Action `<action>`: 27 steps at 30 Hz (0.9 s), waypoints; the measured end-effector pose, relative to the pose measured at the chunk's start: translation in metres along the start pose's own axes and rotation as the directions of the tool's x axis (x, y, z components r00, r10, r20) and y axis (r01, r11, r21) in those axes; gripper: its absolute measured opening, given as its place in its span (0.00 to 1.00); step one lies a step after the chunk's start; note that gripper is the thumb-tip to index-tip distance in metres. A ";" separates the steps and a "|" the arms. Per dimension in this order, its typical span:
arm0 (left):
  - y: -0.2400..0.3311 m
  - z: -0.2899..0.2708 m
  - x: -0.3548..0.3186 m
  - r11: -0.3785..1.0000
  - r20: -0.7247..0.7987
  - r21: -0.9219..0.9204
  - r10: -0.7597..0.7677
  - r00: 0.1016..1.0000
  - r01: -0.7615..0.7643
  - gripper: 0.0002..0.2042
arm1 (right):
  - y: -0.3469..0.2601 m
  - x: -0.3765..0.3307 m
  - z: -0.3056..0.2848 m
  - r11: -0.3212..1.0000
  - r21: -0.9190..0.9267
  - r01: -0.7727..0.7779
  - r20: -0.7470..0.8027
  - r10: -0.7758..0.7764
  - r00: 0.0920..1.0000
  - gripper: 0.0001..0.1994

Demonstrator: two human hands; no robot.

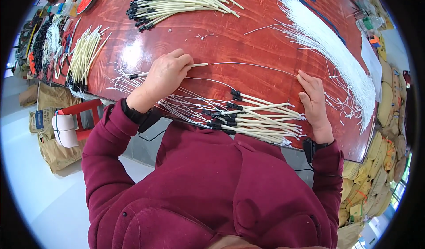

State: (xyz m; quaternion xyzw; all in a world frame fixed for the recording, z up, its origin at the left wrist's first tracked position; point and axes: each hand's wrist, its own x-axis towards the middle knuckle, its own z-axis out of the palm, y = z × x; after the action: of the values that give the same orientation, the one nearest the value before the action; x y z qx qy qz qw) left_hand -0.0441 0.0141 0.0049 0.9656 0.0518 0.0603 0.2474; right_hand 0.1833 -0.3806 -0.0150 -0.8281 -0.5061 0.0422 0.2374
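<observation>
Sleeving step, I judge: left hand [166, 74] pinched on a cream tube [199, 65] over a thin wire [252, 65], right hand [314, 100] flat, fingers together, pinning it to the desk [212, 32]; next needs steady feeding.

- Small assembly workshop, hand-work on wire/cable parts.
- Big red-brown wooden worktable [230, 41] w/ sorted batches: cream sleeved tubes with black ends [177, 1], more near the edge [256, 116], a thick bundle of thin white wires [336, 58].
- Paper sacks [53, 147] on the floor at left, yellow bags [385, 147] stacked at right (bulk stock, not home stuff).
- Red stool [82, 111] beside the table.
</observation>
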 end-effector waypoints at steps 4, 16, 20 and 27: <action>0.001 0.001 0.000 1.000 -0.001 0.005 0.009 1.000 -0.009 0.04 | -0.001 0.000 0.000 1.000 0.004 -0.005 0.004 0.005 1.000 0.28; 0.002 0.001 0.006 1.000 0.023 0.028 0.006 1.000 -0.007 0.04 | -0.003 0.001 0.000 1.000 0.011 -0.021 0.010 0.020 1.000 0.29; 0.004 0.002 0.008 0.999 0.018 0.032 0.013 1.000 -0.014 0.03 | -0.002 0.001 -0.001 1.000 0.000 -0.020 0.019 0.020 1.000 0.29; 0.016 0.032 0.056 0.900 0.083 0.275 0.327 0.941 -0.337 0.02 | -0.013 0.010 -0.006 1.000 -0.009 0.022 0.134 -0.021 0.991 0.31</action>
State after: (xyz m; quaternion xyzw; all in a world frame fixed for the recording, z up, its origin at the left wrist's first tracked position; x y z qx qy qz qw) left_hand 0.0168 -0.0075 -0.0098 0.9867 -0.1098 0.0766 0.0926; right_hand 0.1796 -0.3696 -0.0024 -0.8191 -0.5300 0.0925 0.1992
